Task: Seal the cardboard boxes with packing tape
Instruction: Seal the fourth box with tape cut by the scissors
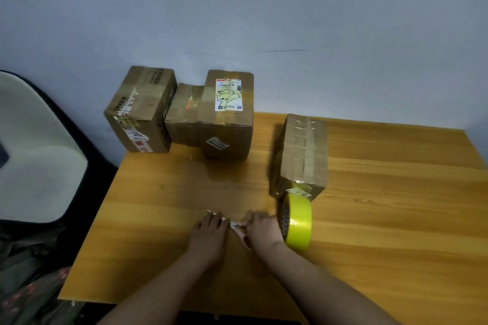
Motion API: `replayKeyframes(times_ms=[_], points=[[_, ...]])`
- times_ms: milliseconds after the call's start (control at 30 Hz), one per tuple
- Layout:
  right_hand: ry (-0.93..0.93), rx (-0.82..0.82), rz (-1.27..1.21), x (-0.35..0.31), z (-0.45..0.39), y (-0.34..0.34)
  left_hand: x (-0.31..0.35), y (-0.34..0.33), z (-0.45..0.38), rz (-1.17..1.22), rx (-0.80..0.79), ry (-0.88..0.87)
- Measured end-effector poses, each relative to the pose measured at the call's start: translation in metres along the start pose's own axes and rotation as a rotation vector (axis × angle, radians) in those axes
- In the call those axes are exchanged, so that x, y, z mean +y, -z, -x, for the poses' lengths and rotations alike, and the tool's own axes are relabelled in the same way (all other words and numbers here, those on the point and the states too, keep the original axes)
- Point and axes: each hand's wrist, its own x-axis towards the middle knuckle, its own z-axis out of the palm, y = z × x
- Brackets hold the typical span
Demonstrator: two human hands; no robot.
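Cardboard boxes (224, 113) behind tape roll (297, 221)

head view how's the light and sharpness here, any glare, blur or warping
Head view: dim, soft light; mild glare streaks on the table and a sheen on the yellow tape roll. The wide lens bows the table edges. The left hand and right hand are dark and slightly soft; what they pinch is unclear. Box labels are unreadable.
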Motion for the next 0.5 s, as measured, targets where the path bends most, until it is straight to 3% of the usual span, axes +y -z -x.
replayKeyframes(times_ms=[133,300,400,500], points=[[-0.058,0.000,-0.119,-0.002,0.003,-0.007,-0.002,-0.004,0.009,-0.024,-0.019,-0.015],[-0.114,-0.036,-0.201,-0.003,0.016,0.005,-0.009,0.000,0.014,0.047,0.113,-0.010],[-0.205,-0.008,-0.340,0.009,0.032,0.028,-0.007,0.015,0.016,0.190,0.301,0.013],[-0.249,0.123,-0.437,0.027,0.057,0.055,0.008,0.037,0.018,0.490,0.580,0.038]])
